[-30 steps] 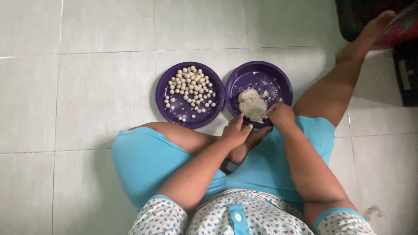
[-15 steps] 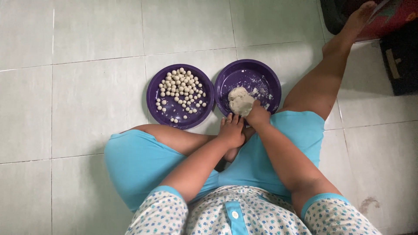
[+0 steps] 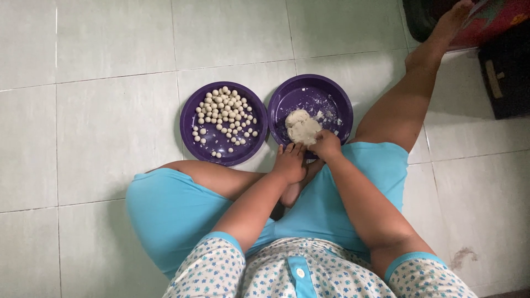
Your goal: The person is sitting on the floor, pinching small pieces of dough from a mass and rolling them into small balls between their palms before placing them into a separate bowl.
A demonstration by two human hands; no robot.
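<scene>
Dough lump (image 3: 302,128): pale, rough mass, lay in the near part of the right purple bowl (image 3: 331,91), whose bare floor carried smears and crumbs of dough.

Right hand (image 3: 327,145): fingers curled down onto the near edge of the lump, seemingly pinching at it; how much dough it had hold of could not be told.

Left hand (image 3: 289,163): rested just beside the right, at the bowl's near rim, fingers bent and close together; whether it held a piece could not be told.

Left purple bowl (image 3: 190,113): just beside the first, rims nearly touching; held many small dough balls (image 3: 223,113), loosely scattered, a few strays near the rim.

Surroundings: white tiled floor (image 3: 110,121); person seated on it, one leg folded, the other stretched past the right bowl.

Risks, as judged: a hard pull on the sticky lump could drag or tip the light bowl; a knock from knee or wrist could send balls rolling onto the tiles; uneven pinches would give uneven balls.
</scene>
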